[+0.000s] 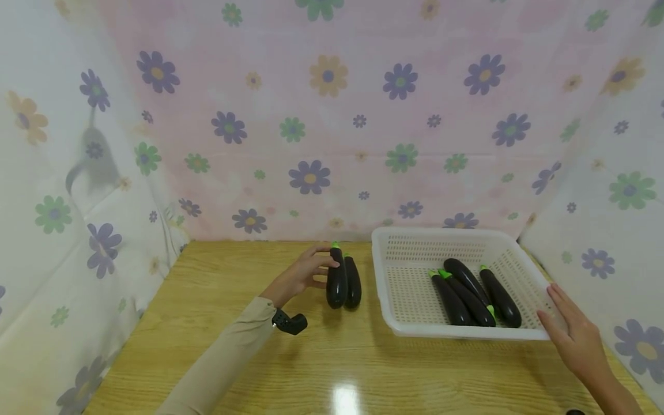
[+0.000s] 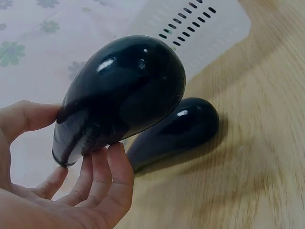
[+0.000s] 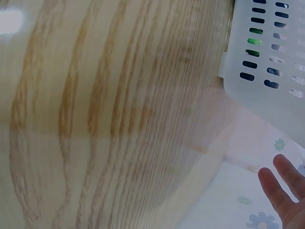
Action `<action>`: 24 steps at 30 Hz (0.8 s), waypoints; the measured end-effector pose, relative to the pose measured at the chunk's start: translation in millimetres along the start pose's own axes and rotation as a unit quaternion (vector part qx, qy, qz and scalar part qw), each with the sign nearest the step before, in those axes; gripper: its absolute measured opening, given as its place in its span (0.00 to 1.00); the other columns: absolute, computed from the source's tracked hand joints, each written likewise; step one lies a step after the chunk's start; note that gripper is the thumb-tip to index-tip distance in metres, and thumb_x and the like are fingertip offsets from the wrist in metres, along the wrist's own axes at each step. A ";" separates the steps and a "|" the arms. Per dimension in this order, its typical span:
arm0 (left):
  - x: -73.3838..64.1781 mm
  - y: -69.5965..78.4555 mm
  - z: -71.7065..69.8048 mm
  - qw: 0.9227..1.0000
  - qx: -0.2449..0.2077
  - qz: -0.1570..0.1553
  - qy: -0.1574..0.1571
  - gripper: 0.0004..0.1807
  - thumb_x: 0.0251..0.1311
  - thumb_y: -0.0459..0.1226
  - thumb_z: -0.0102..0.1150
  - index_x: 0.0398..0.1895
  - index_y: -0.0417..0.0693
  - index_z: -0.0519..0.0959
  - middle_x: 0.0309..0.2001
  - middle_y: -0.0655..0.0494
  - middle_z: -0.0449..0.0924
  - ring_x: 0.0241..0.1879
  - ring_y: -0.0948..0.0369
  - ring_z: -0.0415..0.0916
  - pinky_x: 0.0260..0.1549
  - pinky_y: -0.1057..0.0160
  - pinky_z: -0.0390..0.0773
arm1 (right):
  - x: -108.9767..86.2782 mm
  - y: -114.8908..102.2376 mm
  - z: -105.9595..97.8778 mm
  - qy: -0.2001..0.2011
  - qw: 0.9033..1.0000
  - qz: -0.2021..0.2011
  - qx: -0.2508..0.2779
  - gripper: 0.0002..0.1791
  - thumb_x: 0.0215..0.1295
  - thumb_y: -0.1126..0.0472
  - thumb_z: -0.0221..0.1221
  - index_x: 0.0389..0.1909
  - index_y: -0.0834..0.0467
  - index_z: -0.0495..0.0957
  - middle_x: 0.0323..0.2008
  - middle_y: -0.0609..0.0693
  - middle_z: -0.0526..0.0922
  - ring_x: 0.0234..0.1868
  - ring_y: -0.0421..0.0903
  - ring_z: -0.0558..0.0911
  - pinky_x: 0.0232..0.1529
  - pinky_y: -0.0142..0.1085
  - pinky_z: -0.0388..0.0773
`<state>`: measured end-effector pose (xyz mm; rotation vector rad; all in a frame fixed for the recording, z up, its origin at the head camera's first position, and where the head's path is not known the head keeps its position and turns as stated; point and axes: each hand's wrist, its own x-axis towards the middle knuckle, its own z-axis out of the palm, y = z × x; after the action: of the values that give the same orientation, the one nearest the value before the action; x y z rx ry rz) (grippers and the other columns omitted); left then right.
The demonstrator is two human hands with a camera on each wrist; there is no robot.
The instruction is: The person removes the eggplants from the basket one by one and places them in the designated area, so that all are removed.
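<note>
My left hand (image 1: 310,270) grips a dark, glossy eggplant (image 1: 337,283) between thumb and fingers, its green stem end pointing away. In the left wrist view the held eggplant (image 2: 124,88) is lifted above the table, rounded end toward the camera. A second eggplant (image 1: 353,282) lies on the table just to its right. My right hand (image 1: 577,331) is at the right side of a white plastic basket (image 1: 425,332), fingers straight along its rim. Several eggplants (image 1: 469,300) lie inside the basket, toward its front right.
The wood-grain table (image 1: 233,357) runs up to a flowered cloth backdrop (image 1: 332,127), with more cloth at both sides. A small dark object (image 1: 574,412) shows at the bottom edge. The basket's perforated wall (image 3: 267,57) fills the right wrist view's upper right.
</note>
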<state>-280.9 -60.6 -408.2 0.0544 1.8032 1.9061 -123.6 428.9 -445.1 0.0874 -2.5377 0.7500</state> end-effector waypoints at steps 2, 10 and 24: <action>0.3 -1.4 -1.1 1.000 0.002 -0.004 0.004 0.31 0.50 0.38 0.59 0.59 0.54 0.60 0.48 0.46 0.71 0.46 0.48 0.70 0.35 0.51 0.75 | 0.2 0.0 -0.4 0.001 1.000 0.000 -0.002 0.32 0.61 0.61 0.51 0.66 0.55 0.53 0.65 0.35 0.47 0.61 0.26 0.44 0.62 0.27 0.34; 3.9 -12.3 -7.7 1.000 0.020 -0.008 0.011 0.31 0.51 0.40 0.58 0.60 0.56 0.59 0.48 0.47 0.71 0.45 0.50 0.71 0.34 0.53 0.76 | 0.9 -1.0 -2.2 0.005 1.000 -0.012 -0.002 0.32 0.60 0.62 0.52 0.65 0.57 0.53 0.65 0.38 0.49 0.61 0.27 0.45 0.60 0.24 0.35; 9.2 -22.5 -9.4 0.996 0.072 -0.008 0.050 0.31 0.50 0.42 0.58 0.59 0.53 0.60 0.46 0.47 0.72 0.44 0.49 0.70 0.29 0.56 0.76 | 1.9 -1.1 -2.9 -0.002 1.000 -0.015 0.003 0.32 0.60 0.63 0.52 0.65 0.57 0.53 0.66 0.41 0.49 0.62 0.29 0.45 0.61 0.27 0.35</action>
<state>-284.8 -66.0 -433.4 -0.0051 2.0005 1.7934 -123.8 429.6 -441.6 0.1276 -2.5331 0.7464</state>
